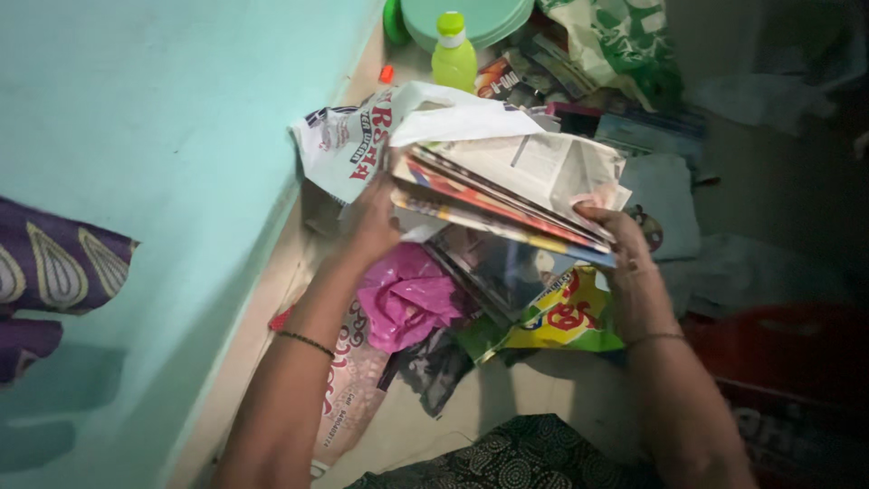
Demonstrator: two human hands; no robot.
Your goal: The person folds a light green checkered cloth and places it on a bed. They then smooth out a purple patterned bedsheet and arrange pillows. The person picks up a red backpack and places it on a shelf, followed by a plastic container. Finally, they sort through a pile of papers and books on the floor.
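Nearest to the camera, a dark patterned cloth (525,462) is seen at the bottom edge, and both forearms rise from it toward the middle of the scene. A thin bangle is worn on each wrist. On the floor between the arms a pink plastic bag (407,299) lies crumpled, and to its right a yellow-green printed packet (561,321) is spread flat. A red crate (787,380) stands at the near right, in shadow.

Above these, a stack of papers and magazines (511,195) is held in the air between both hands. The left hand (373,222) is pressed under and against the left end of the stack — its fingers are mostly hidden behind the paper, so how far they are closed cannot be told. The right hand (611,235) is curled around the right end, thumb on top, fingers wrapped below.

The step in hand is judged to be the lifting or sorting of this stack; the loose sheets are fanned, so a firm, level grip from both sides is called for next.

Farther away, a white printed plastic bag (348,145) lies against the turquoise wall (163,136), and a lime-green bottle (453,54) stands before stacked green plates (480,18).
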